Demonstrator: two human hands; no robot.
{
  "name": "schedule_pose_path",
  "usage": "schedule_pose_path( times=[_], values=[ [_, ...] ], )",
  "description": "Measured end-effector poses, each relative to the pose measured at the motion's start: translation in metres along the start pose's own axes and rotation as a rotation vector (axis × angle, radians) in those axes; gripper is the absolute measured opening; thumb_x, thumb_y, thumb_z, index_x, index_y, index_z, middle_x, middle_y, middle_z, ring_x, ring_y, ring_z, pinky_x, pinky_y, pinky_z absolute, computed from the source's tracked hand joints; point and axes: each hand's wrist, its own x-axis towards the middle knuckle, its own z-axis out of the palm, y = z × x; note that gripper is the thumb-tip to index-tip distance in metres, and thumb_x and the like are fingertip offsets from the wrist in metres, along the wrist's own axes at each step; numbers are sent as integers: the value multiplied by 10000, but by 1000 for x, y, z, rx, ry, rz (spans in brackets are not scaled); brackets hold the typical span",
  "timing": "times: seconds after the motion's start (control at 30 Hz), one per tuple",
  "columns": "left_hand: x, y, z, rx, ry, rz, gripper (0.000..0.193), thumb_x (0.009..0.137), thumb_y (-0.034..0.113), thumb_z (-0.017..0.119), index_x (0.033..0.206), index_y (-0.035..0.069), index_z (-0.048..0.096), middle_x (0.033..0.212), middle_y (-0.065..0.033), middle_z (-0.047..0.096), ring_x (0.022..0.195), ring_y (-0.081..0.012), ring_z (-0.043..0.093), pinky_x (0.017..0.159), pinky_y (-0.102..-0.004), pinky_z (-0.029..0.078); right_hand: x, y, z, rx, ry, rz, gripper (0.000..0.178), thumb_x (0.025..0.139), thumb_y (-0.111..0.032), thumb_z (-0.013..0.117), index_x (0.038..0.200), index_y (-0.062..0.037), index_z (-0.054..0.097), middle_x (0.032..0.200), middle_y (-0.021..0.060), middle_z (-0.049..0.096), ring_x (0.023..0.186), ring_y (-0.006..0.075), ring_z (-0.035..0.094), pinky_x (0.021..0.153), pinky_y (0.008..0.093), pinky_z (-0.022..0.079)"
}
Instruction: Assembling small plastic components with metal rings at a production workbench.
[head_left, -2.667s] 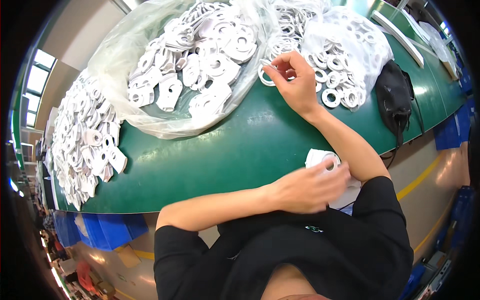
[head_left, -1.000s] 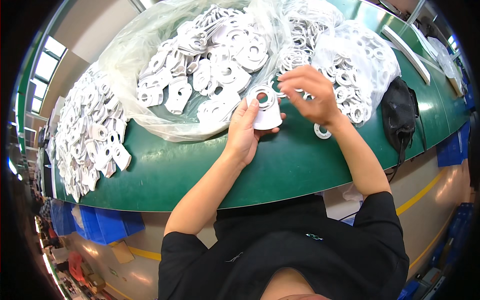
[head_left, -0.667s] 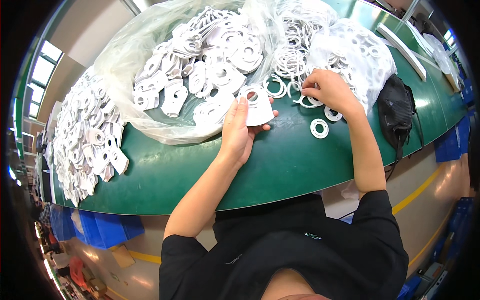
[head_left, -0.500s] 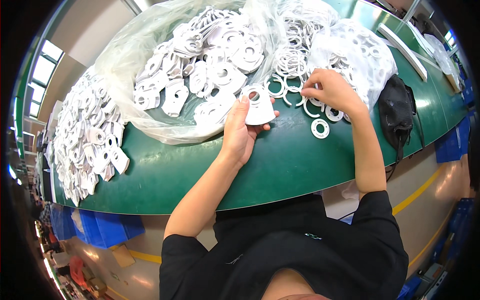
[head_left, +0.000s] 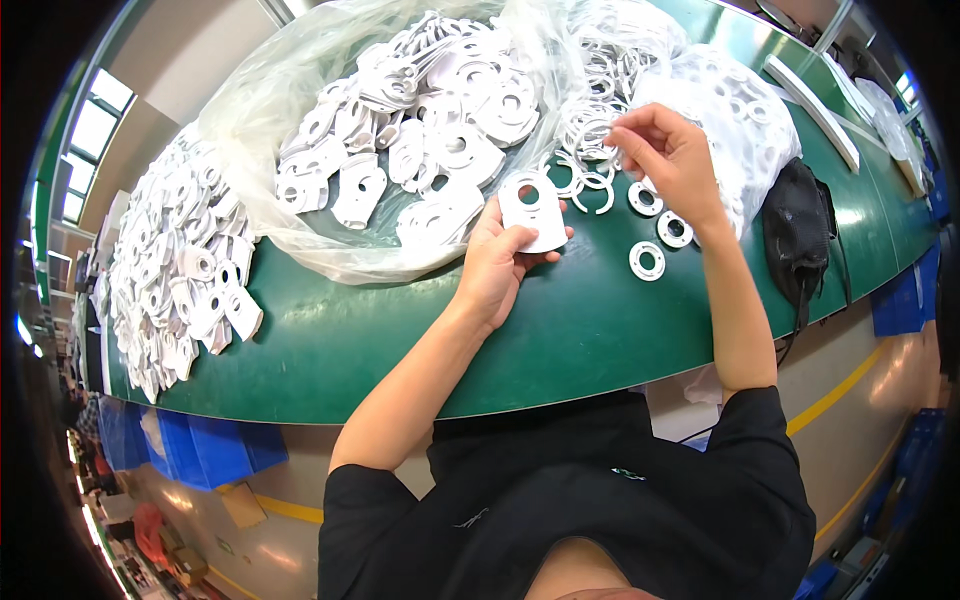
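Observation:
My left hand [head_left: 497,262] grips a white plastic plate [head_left: 548,225] with a large round hole, thumb on its face and fingers underneath. My right hand [head_left: 672,165] is raised over the loose white rings, thumb and forefinger brought together; whatever is between them blends with the white behind. Open C-shaped rings [head_left: 598,192] lie on the green table just right of the held plate. Below my right hand are several flat round rings, the nearest one [head_left: 647,261] apart from the others.
A clear plastic bag [head_left: 330,262] spreads under a heap of similar white plates [head_left: 405,150]. Another heap [head_left: 180,270] stands at the left end of the green table [head_left: 370,350]. At right are a filled bag of rings [head_left: 755,140], a black pouch [head_left: 797,225] and a white strip [head_left: 812,112].
My right hand has risen away from the table, and an open ring that lay beneath it is gone from there. The left hand has shifted slightly right with the plate, its thumb lower.

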Motion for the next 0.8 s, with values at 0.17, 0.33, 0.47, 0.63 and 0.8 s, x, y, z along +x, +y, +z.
schedule_pose_path(
  times=[0.17,0.33,0.47,0.63,0.8],
  values=[
    [1,-2,-1,-30,-47,-15,511,810,-25,396,1317,26,355,1147,-152,592,941,-229,652,672,-278,531,-12,7,35,-241,5,-539,159,790,15,676,945,-23,679,878,88,689,806,178,668,692,258,527],
    [2,1,-5,-44,-69,4,512,803,-16,386,1312,31,363,1108,-130,591,935,-215,647,674,-283,530,-15,3,39,-404,-217,-686,351,600,64,670,934,-38,633,1031,67,640,883,266,614,727,349,528],
    [1,2,-5,-48,-63,15,503,804,-8,387,1305,31,375,1108,-123,591,919,-208,647,668,-281,529,-13,5,39,-414,-226,-722,322,621,69,660,926,-32,634,1016,67,634,889,262,608,736,344,527],
    [2,3,-5,-75,-84,22,355,925,95,433,1274,35,409,1099,-99,598,898,-188,649,631,-267,524,-13,7,38,-444,-243,-721,266,660,50,644,914,-31,633,970,64,617,875,259,598,744,339,517],
    [1,-1,-4,81,-54,30,302,978,144,427,1261,38,416,1074,-82,609,864,-170,659,595,-243,513,-12,4,37,-436,-263,-712,309,664,71,656,945,-58,641,946,52,617,855,255,603,705,336,514]
  ],
)
